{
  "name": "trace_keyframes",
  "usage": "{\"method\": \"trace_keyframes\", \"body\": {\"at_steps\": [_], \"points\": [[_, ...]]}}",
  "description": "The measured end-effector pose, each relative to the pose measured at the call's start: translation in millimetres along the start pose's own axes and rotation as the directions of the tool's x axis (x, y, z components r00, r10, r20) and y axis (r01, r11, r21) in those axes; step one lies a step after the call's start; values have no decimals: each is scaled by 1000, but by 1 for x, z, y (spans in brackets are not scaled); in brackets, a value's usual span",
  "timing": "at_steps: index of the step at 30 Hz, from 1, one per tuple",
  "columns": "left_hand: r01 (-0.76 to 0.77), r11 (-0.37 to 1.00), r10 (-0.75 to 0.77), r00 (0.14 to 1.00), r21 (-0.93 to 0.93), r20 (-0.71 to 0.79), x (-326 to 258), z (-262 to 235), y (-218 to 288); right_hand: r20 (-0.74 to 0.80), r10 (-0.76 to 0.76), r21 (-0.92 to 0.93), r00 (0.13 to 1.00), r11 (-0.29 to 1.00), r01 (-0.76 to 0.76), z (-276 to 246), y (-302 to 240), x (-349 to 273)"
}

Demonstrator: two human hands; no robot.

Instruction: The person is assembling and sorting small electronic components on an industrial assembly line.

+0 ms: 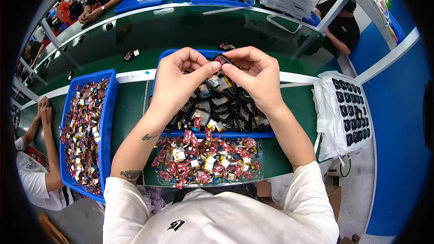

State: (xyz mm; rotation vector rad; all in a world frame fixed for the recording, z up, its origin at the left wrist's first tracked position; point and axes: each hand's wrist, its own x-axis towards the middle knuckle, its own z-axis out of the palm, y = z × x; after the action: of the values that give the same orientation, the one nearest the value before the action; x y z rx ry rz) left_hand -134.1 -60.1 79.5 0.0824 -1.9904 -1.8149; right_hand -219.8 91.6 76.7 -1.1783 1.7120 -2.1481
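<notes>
Between my two hands, above the far part of a blue tray point(217, 134), is a small black casing with a red circuit board point(220, 59) in it. My left hand point(187, 70) pinches its left side with thumb and fingers. From the other side, my right hand point(254, 70) grips it the same way, thumb against the board. Below them the tray holds a heap of black casings point(242, 113). Nearer to me, a clear plastic tray point(260, 165) is heaped with red circuit boards point(194, 140) that have silver and yellow battery cells attached.
At left stands a blue bin point(108, 122) full of similar boards. White trays of black parts point(350, 108) are stacked at right. Beyond a pale rail point(131, 77), a green conveyor belt point(172, 31) carries scattered pieces. Co-workers sit opposite and at left; metal posts frame the bench.
</notes>
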Motion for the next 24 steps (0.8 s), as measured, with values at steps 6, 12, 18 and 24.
{"method": "trace_keyframes", "body": {"at_steps": [6,12,18,24], "points": [[98,995,-95,990,-24,99,5,-11,4,77,140,35,987,989,-143,-12,-2,6],[81,996,-79,996,-45,41,5,-31,26,-137,220,-85,966,969,-233,-66,26,33],[-60,998,59,998,25,38,-3,-41,39,-581,262,-303,771,810,-503,-190,93,54],[-131,988,128,991,77,43,-6,-43,42,-771,346,-289,534,557,-779,-273,126,48]]}}
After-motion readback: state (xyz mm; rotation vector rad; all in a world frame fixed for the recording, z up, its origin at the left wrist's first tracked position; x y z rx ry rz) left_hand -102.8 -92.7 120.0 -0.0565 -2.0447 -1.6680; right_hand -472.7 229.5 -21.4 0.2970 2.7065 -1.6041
